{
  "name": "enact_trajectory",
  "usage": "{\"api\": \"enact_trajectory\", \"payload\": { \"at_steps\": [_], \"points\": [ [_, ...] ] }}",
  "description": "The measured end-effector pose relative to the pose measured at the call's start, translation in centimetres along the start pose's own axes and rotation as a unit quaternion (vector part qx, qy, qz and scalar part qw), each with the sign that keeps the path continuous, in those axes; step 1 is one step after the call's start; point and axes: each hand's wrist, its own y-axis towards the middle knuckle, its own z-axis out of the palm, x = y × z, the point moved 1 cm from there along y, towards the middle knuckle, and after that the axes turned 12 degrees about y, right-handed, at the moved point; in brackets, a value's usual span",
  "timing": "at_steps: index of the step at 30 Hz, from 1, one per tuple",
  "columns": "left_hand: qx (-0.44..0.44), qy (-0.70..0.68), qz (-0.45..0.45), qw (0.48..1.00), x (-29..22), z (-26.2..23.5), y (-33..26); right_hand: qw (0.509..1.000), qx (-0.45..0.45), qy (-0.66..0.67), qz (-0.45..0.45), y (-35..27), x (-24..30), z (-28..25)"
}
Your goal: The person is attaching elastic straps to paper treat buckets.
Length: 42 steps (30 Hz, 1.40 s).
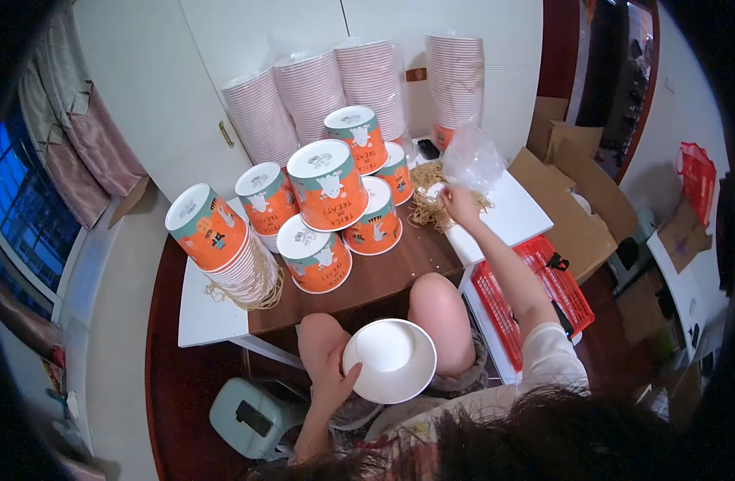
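My left hand (pixel 333 375) holds a stack of white paper bowls (pixel 391 360) over my lap, open side up. My right hand (pixel 457 202) reaches forward over the table into a heap of tan rubber bands (pixel 426 202), fingers pinched on some of them. A clear plastic bag (pixel 471 159) lies just beyond that hand. Several bundles of orange-and-teal printed paper bowls (pixel 327 184) lie on their sides on the brown table (pixel 383 276), white bottoms toward me.
Tall plastic-wrapped stacks of bowls (pixel 311 92) lean against white cupboard doors. More rubber bands (pixel 247 298) lie under the left bundle. A red plastic crate (pixel 560 290) and cardboard boxes (pixel 576 208) stand to the right. A pale green stool (pixel 251 417) is by my left knee.
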Motion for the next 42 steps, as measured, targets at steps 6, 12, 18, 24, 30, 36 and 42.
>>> {"api": "enact_trajectory", "payload": {
  "at_steps": [6, 12, 18, 24, 30, 36, 42],
  "points": [
    [-0.071, -0.113, -0.03, 0.991, -0.1, -0.2, -0.8, 0.951, -0.048, 0.305, -0.029, 4.5, 7.6, -5.4],
    [-0.17, -0.043, -0.027, 0.984, -2.3, -1.9, -2.2, 0.778, 0.007, 0.628, 0.021, 0.7, 17.4, -11.0],
    [-0.187, -0.057, 0.027, 0.98, -3.5, -2.4, -2.3, 0.763, 0.195, 0.613, 0.06, -10.6, 20.6, -12.3],
    [-0.157, -0.076, 0.044, 0.984, -3.7, -1.0, -2.3, 0.767, 0.332, 0.548, 0.043, -19.4, 17.9, -7.0],
    [-0.036, 0.048, -0.149, 0.987, -2.4, -0.6, -4.0, 0.737, 0.305, 0.582, 0.159, -22.9, 16.2, -5.6],
    [-0.065, 0.059, -0.029, 0.996, -0.7, 1.6, -4.1, 0.804, 0.311, 0.499, 0.087, -23.7, 17.6, -6.1],
    [0.004, 0.149, -0.049, 0.988, -1.8, 0.0, -2.5, 0.882, 0.307, 0.349, -0.081, -26.1, 19.4, -3.6]
  ]
}}
